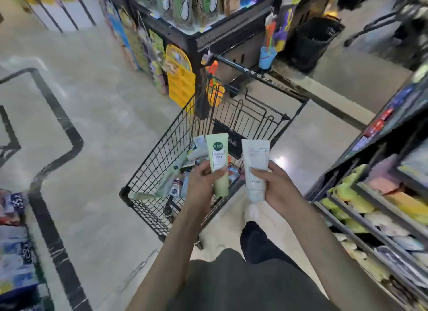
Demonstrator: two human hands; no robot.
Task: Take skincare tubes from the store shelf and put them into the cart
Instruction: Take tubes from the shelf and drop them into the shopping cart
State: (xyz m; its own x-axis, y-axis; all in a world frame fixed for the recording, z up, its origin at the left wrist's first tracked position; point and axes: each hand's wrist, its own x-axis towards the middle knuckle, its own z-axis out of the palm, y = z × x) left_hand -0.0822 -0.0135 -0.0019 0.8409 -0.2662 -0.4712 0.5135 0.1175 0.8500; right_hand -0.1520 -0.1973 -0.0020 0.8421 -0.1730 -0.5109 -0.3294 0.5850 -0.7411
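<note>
**Two tubes held upright over the cart**

While both arms reach in from the bottom of the frame, each hand grips one skincare tube at centre frame, above the near end of the black wire cart (148, 171). The left hand (203, 183) curls its fingers and thumb round the green tube (217, 162); its long axis runs nearly vertical, flat crimped end toward the top of the frame, the lower end hidden partly by the fingers. The right hand (275, 185) grasps the white tube (256, 169), just beside the green one and tilted slightly, crimped end also up. Its print is too faint to read. More tubes and packets (183, 174) lie in the cart, blurred and partly covered by the hands. The store shelf (370, 206) at right is cut off by the frame edge.
</note>
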